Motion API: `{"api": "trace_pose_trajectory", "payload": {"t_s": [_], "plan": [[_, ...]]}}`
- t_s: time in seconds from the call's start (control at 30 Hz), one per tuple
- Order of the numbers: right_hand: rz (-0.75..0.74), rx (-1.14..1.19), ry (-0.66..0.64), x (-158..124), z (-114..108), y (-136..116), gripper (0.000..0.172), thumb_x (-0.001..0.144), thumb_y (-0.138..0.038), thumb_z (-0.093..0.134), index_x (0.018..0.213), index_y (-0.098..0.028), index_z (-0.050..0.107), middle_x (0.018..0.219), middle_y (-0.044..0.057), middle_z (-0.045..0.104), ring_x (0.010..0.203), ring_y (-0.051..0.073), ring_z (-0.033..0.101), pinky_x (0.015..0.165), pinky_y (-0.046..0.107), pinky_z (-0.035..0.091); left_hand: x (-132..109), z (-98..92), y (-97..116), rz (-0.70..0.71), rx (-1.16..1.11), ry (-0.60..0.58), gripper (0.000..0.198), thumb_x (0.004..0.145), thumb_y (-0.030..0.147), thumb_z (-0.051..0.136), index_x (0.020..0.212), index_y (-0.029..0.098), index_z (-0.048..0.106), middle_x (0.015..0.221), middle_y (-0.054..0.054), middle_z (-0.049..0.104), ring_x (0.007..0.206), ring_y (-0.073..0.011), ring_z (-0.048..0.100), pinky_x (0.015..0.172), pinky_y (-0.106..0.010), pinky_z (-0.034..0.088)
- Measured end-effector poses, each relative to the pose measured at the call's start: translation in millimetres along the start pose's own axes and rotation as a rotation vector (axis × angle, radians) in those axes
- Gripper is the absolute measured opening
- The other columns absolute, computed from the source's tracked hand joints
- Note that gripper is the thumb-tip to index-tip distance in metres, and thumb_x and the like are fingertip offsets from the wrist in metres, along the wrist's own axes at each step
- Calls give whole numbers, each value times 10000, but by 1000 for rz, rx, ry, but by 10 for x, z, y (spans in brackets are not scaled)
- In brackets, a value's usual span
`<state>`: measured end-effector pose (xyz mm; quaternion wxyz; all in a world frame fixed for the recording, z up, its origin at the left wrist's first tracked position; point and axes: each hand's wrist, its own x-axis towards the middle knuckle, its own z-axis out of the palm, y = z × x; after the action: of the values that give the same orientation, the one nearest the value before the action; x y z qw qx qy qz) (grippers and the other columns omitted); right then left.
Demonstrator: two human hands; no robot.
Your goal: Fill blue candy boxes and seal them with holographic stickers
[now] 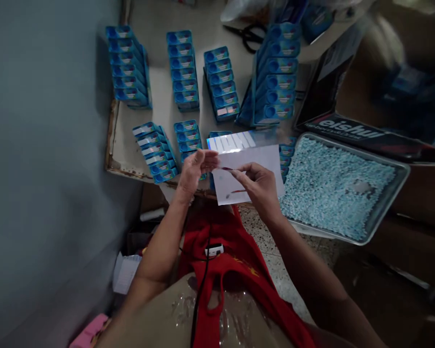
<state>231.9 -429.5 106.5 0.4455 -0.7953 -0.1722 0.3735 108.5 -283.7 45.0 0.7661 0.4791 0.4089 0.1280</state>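
A white paper sheet (248, 166) with a strip of silvery labels along its far edge lies over blue boxes at the table's front. My left hand (195, 169) is at the sheet's left side, fingers stretched out and close together. My right hand (263, 186) is over the sheet, thumb and forefinger pinched on a thin dark strip (224, 168) that reaches towards my left fingertips. Whether the left fingertips touch the strip, I cannot tell. Left of the hands stands a row of blue boxes (161, 159), several with white labels on top.
Further rows of blue boxes (183, 72) stand at the back, with black scissors (252, 36) behind. A metal tray (402, 176) of small pale blue pieces is at the right, beside an open cardboard box (351, 128). A grey wall (47, 145) bounds the left.
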Motion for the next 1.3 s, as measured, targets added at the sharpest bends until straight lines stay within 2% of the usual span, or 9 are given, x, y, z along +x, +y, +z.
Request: {"api": "trace_pose_trajectory", "payload": {"t_s": [0.07, 0.17, 0.27, 0.43, 0.53, 0.7, 0.83, 0.97, 1.3], "plan": [[-2, -21, -19, 6, 107, 6, 294, 852, -515, 764, 791, -229, 731, 574, -48, 489, 564, 117, 411, 539, 273, 309, -118, -102, -54, -40, -130, -42, 722, 680, 843, 774, 986, 189, 753, 972, -113, 783, 922, -232, 758, 827, -346, 617], [-8, -50, -29, 5, 257, 8, 301, 835, -513, 779, 780, -221, 732, 564, -53, 467, 555, 110, 386, 529, 269, 286, -205, -223, -114, -65, -223, 14, 619, 572, 651, 951, 929, 189, 747, 896, -63, 778, 816, -184, 742, 796, -319, 617], [5, -66, -56, 6, 403, 12, 326, 816, -526, 790, 766, -210, 727, 561, -57, 444, 555, 104, 373, 525, 264, 275, -283, -348, -177, -79, -216, 97, 524, 566, 518, 989, 885, 180, 749, 797, -29, 761, 715, -149, 714, 757, -299, 608], [21, -103, -126, 11, 717, 42, 334, 775, -524, 804, 766, -196, 748, 559, -40, 516, 540, 105, 397, 521, 262, 289, -485, -663, -324, -146, -240, 217, 449, 585, 507, 960, 775, 166, 738, 723, -24, 739, 673, -146, 704, 721, -291, 603], [29, -124, -160, 41, 1055, 63, 317, 780, -513, 787, 767, -198, 761, 639, 1, 642, 579, 133, 501, 543, 261, 365, -608, -933, -413, -142, -270, 324, 437, 580, 492, 955, 767, 164, 735, 706, -17, 728, 652, -137, 690, 694, -276, 601], [-44, -264, -163, 191, 1855, 106, 242, 850, -435, 728, 776, -207, 762, 740, 31, 718, 681, 174, 608, 640, 280, 435, -671, -1462, -518, -69, -112, 612, 293, 732, 426, 863, 779, 177, 718, 706, -7, 710, 636, -132, 672, 645, -253, 577], [-124, -419, -141, 316, 2315, 158, 210, 869, -404, 726, 786, -216, 771, 759, 40, 733, 727, 187, 614, 685, 282, 405, -595, -1798, -589, -17, 69, 702, 159, 811, 309, 781, 768, 181, 697, 687, 7, 683, 631, -127, 656, 631, -237, 549], [-122, -494, -127, 365, 2462, 198, 217, 872, -432, 728, 805, -229, 766, 760, 36, 721, 723, 186, 586, 682, 282, 370, -522, -1931, -646, -32, 103, 692, 121, 830, 267, 754, 778, 180, 687, 691, 8, 677, 626, -126, 653, 628, -235, 550], [-89, -692, -135, 322, 2516, 164, 250, 933, -438, 652, 917, -223, 779, 891, 58, 764, 826, 212, 639, 716, 301, 359, -429, -1967, -763, -20, -6, 686, 123, 846, 202, 758, 761, 165, 677, 669, 10, 662, 597, -118, 633, 608, -234, 544]]}}
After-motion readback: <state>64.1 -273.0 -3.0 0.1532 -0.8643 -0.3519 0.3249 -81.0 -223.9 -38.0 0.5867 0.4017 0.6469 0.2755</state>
